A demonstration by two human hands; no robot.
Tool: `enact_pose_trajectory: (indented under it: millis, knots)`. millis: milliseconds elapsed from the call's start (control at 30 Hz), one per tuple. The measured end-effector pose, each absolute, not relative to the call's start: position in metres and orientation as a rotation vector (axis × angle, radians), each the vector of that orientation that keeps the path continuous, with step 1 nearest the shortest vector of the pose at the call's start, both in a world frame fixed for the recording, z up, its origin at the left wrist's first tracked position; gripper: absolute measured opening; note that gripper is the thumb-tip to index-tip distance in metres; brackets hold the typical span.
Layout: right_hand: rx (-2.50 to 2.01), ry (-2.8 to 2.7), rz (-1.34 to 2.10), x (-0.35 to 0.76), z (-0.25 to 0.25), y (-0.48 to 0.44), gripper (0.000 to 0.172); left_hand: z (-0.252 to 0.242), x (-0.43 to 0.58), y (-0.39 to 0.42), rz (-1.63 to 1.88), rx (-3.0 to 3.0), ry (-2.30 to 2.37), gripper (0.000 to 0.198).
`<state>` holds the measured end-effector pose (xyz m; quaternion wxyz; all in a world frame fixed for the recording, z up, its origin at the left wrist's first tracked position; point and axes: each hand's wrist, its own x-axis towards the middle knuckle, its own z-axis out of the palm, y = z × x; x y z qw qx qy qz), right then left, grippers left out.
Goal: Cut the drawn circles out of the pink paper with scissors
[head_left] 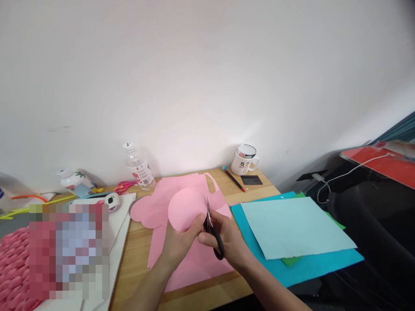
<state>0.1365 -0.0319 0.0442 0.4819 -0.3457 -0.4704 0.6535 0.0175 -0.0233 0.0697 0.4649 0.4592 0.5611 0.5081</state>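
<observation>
My left hand [183, 242] grips a round piece of pink paper [186, 206] by its lower edge, thumb on top. In my right hand [228, 237] is a pair of black-handled scissors [219, 248], blades pointing up along the right edge of the round paper. The blades look nearly closed. Below both hands lie several pink sheets [201, 276] on the wooden table. A scalloped pink cutout [145, 211] rests to the left of the round piece. A curved pink offcut [212, 180] lies beyond the scissors.
Light blue paper [295, 226] tops blue sheets [324, 270] on the right. At the back stand a plastic bottle [142, 172], a white mug [244, 163], a pen [235, 179] and a black card [251, 180]. Pink scissors [126, 186] and a pink woven item [16, 268] are left.
</observation>
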Motion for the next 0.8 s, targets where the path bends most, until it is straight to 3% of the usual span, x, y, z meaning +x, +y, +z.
enact_pose_trajectory:
  millis: [800]
  knots:
    - [-0.843,-1.106,1.620,0.137,0.042,-0.032,0.036,0.069,0.008,-0.017,1.129,1.268,1.356,0.026]
